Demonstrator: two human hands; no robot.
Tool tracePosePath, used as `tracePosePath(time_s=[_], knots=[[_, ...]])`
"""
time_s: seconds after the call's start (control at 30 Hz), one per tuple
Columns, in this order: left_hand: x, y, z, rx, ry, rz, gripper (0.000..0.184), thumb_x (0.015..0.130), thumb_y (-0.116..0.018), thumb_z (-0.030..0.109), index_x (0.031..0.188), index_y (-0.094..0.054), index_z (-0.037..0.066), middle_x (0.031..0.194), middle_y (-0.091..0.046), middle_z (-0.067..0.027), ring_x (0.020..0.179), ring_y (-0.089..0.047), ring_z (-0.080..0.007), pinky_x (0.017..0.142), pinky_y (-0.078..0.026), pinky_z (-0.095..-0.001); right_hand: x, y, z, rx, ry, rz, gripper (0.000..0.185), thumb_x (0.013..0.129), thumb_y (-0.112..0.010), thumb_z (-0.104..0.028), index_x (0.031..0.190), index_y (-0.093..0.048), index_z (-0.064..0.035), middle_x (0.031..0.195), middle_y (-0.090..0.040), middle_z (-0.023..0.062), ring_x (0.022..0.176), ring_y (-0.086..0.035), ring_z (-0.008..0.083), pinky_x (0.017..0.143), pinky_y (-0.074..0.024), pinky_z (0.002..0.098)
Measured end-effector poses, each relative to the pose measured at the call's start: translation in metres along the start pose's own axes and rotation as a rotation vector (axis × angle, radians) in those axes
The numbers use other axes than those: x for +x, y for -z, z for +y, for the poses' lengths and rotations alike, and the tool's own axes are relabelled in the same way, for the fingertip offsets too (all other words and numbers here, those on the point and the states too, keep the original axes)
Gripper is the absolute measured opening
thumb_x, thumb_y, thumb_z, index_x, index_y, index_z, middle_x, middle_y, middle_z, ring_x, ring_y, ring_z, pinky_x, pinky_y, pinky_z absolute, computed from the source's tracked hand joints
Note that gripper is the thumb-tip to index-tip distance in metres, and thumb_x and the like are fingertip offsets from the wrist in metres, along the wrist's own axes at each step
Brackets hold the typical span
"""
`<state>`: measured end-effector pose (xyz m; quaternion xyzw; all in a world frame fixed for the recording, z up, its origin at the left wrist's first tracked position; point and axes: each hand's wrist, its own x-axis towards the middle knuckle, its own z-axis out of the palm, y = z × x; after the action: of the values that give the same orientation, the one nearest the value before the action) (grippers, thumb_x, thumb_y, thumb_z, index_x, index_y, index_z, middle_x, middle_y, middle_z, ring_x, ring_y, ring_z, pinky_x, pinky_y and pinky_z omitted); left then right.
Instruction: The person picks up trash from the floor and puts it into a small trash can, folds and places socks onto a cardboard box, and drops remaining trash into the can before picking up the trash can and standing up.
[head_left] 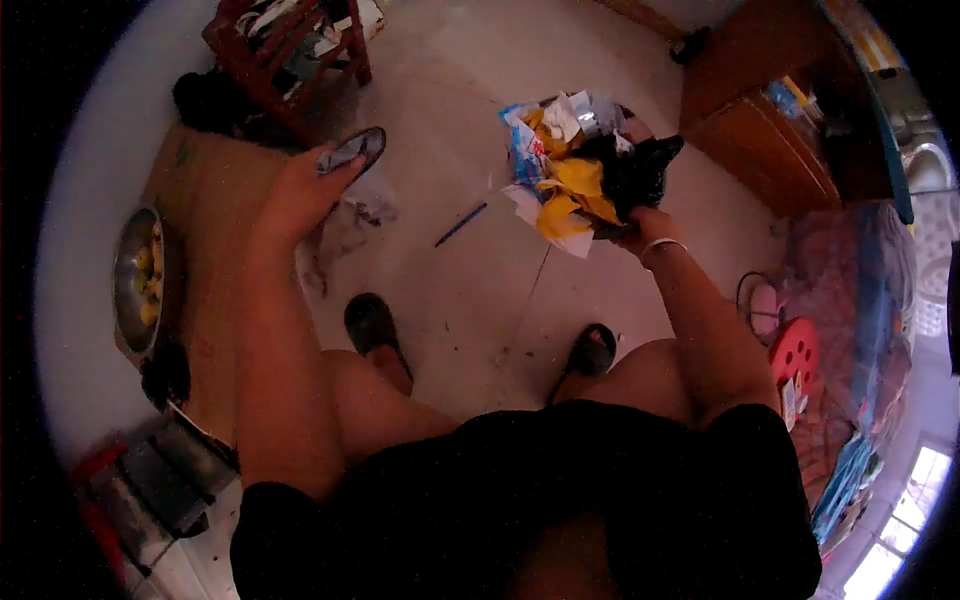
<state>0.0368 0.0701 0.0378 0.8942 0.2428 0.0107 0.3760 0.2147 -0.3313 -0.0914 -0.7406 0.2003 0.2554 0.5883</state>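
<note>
My left hand (305, 200) is raised at the left, its fingers closed on a dark-rimmed oval object (352, 152) with a greyish inside. What kind of thing it is I cannot make out. At the right, my right hand (645, 228), with a pale bracelet at the wrist, grips the near edge of a heaped waste bin (610, 232). Yellow paper (580, 185), white tissue (560, 118), a blue-and-white wrapper (527, 145) and a black plastic bag (640, 170) fill the bin. The trash hides most of its walls.
A blue pen-like stick (460, 225) and clear plastic (368, 210) lie on the tiled floor. Left stands cardboard (215, 290) with a metal bowl (135, 335) of yellow-green fruit, near a wooden rack (290, 60). A wooden cabinet (740, 130) and red stool (795, 350) are right.
</note>
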Motion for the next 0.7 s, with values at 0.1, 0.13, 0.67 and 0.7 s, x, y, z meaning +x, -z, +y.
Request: tracePosePath(time_s=[0.1,0.13,0.67,0.7], knots=[[0.002,0.01,0.016,0.008,0.032,-0.05,0.035,0.079,-0.063,0.032,0.093,-0.061,0.0,0.076,-0.063,-0.0099,0.071,-0.058,-0.0188,0.066,-0.045,-0.0324,0.101,0.039,0.075,-0.688,0.32,-0.218,0.026,0.082,-0.047,-0.007,0.107,-0.047,0.0005,0.104,-0.055,0.0214,0.091,-0.059,0.0355,0.075,-0.0524,0.0455],[0.006,0.01,0.013,0.013,0.035,-0.044,0.035,0.079,-0.063,0.032,0.093,-0.061,0.0,0.076,-0.063,-0.0099,0.071,-0.058,-0.0188,0.066,-0.045,-0.0324,0.142,0.055,0.103,-0.913,0.495,-0.264,0.027,0.083,-0.046,-0.007,0.109,-0.046,-0.0003,0.105,-0.054,0.0215,0.091,-0.059,0.0362,0.075,-0.052,0.0465],[0.021,0.009,0.024,-0.036,-0.065,-0.027,0.032,0.079,-0.063,0.031,0.088,-0.061,0.0,0.069,-0.059,-0.0097,0.063,-0.053,-0.0177,0.061,-0.043,-0.032,0.034,-0.004,0.034,-0.045,-0.384,0.04,0.032,0.087,-0.048,-0.021,0.116,-0.045,-0.0065,0.107,-0.057,0.0133,0.089,-0.061,0.0308,0.08,-0.0476,0.046],[0.022,0.011,0.024,-0.022,-0.098,-0.019,0.032,0.079,-0.063,0.03,0.089,-0.061,0.0,0.07,-0.059,-0.0099,0.063,-0.053,-0.0179,0.062,-0.043,-0.0319,0.048,0.007,0.047,-0.278,-0.233,-0.072,0.033,0.087,-0.049,-0.022,0.116,-0.046,-0.0067,0.107,-0.058,0.0124,0.089,-0.061,0.0301,0.08,-0.0476,0.0456]])
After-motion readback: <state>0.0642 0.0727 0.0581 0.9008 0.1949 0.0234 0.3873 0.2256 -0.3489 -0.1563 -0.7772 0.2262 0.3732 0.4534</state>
